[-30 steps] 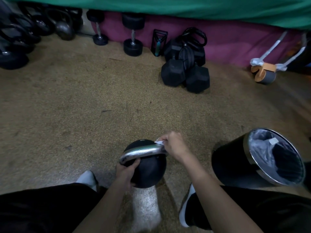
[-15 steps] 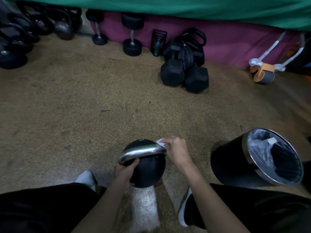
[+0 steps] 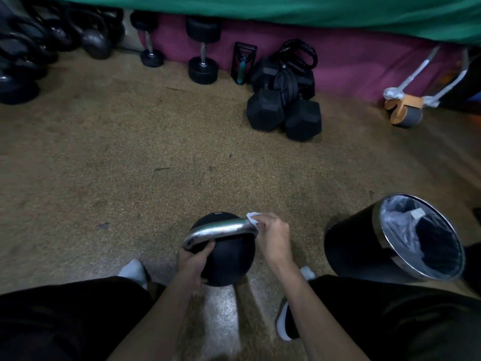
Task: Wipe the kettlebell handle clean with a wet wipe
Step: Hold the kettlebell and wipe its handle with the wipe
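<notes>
A black kettlebell (image 3: 231,259) stands on the floor between my feet, its shiny metal handle (image 3: 220,230) arching across the top. My right hand (image 3: 272,237) pinches a white wet wipe (image 3: 252,217) against the handle's right end. My left hand (image 3: 194,261) grips the kettlebell's body just below the handle's left end, fingers curled on the black ball. Part of the wipe is hidden under my fingers.
A black bin with a plastic liner (image 3: 419,238) stands close on the right. Hex dumbbells (image 3: 283,114), round dumbbells (image 3: 203,56) and more kettlebells (image 3: 93,37) line the far wall. An ab roller (image 3: 406,109) lies at the far right. Brown speckled floor (image 3: 156,157) stretches ahead.
My right hand with the wipe has shifted slightly along the right end of the handle. The left hand and kettlebell stay put.
</notes>
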Tool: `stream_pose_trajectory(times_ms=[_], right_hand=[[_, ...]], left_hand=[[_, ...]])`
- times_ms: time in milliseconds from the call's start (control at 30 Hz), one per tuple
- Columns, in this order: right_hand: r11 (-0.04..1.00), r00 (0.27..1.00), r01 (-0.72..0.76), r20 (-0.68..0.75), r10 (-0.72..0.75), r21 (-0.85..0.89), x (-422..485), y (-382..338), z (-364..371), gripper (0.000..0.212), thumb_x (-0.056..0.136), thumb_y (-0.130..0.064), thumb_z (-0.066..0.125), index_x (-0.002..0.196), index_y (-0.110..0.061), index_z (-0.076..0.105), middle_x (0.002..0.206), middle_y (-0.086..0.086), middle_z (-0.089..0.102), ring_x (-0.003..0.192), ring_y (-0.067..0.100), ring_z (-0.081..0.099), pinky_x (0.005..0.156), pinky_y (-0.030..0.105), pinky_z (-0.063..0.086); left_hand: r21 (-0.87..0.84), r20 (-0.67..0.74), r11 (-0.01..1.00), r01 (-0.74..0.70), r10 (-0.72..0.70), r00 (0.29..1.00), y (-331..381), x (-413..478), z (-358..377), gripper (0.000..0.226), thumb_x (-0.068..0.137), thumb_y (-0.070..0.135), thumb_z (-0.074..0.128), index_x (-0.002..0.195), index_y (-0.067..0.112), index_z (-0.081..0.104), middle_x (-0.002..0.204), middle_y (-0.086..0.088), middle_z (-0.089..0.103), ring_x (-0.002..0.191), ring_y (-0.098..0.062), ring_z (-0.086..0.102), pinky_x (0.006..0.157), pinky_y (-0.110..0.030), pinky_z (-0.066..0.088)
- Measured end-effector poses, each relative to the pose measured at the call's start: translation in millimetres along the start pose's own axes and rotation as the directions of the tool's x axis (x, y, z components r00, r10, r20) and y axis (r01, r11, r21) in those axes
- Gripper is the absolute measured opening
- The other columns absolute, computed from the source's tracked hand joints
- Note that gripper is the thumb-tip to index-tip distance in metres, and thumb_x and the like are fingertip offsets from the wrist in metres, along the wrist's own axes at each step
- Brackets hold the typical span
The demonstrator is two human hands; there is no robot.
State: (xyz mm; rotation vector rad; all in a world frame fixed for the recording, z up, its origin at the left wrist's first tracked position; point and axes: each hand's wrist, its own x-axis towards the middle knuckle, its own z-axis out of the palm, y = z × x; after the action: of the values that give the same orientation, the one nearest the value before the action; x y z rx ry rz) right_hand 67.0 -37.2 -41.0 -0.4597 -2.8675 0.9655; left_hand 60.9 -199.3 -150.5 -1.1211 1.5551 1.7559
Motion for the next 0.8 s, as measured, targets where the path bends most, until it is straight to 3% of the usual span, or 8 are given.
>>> stream_pose_trajectory(times_ms=[200,333,467,667,800], right_hand=[[0.995,0.996,0.072,-0.051,-0.069,0.063,-7.0,-14.4,1.5,0.028,0.085,0.008,0.054,0.099,-0.006,0.074,0.103,0.003,0.068,0.090,0.007,0.061,0.082,-0.007,0.031],[0.989,0.993,0.071,-0.107,-0.058,0.127,-20.9,-9.0,4.5,0.024,0.086,0.006,0.057,0.100,-0.005,0.073,0.103,0.003,0.068,0.092,0.009,0.063,0.085,-0.003,0.037],[0.987,0.993,0.017,-0.118,0.002,0.162,-14.5,-4.8,4.0,0.024,0.085,0.008,0.058,0.100,-0.004,0.073,0.103,0.004,0.068,0.093,0.008,0.061,0.082,-0.007,0.033],[0.961,0.988,0.030,-0.156,0.013,0.273,-25.1,-6.9,13.0,0.020,0.085,0.006,0.059,0.100,-0.001,0.072,0.093,-0.008,0.062,0.088,0.003,0.062,0.082,-0.003,0.037],[0.965,0.984,0.010,-0.175,0.037,0.262,-26.0,0.7,15.1,0.021,0.085,0.003,0.061,0.101,-0.004,0.072,0.093,-0.002,0.064,0.088,0.005,0.063,0.083,-0.002,0.039]], left_hand=[[-0.013,-0.003,1.000,0.010,-0.010,1.000,1.2,-2.2,0.9,0.066,0.079,0.028,0.085,0.135,0.019,0.052,0.138,-0.012,0.058,0.126,-0.042,0.053,0.071,-0.054,0.051],[-0.010,-0.007,1.000,0.015,-0.015,1.000,2.7,-4.2,1.3,0.069,0.079,0.029,0.085,0.138,0.020,0.051,0.142,-0.012,0.055,0.128,-0.042,0.050,0.066,-0.050,0.049],[0.001,-0.010,1.000,0.013,-0.013,1.000,1.6,-2.6,1.1,0.071,0.079,0.030,0.085,0.140,0.020,0.049,0.143,-0.012,0.054,0.130,-0.041,0.049,0.068,-0.052,0.050],[0.027,-0.037,1.000,-0.003,0.004,0.999,2.3,-2.2,1.8,0.079,0.077,0.032,0.087,0.143,0.018,0.047,0.145,-0.014,0.053,0.129,-0.042,0.051,0.072,-0.053,0.049],[0.016,-0.036,1.000,0.001,0.000,0.999,0.5,-0.2,1.7,0.082,0.076,0.033,0.087,0.144,0.022,0.044,0.146,-0.014,0.051,0.130,-0.042,0.049,0.076,-0.056,0.049]])
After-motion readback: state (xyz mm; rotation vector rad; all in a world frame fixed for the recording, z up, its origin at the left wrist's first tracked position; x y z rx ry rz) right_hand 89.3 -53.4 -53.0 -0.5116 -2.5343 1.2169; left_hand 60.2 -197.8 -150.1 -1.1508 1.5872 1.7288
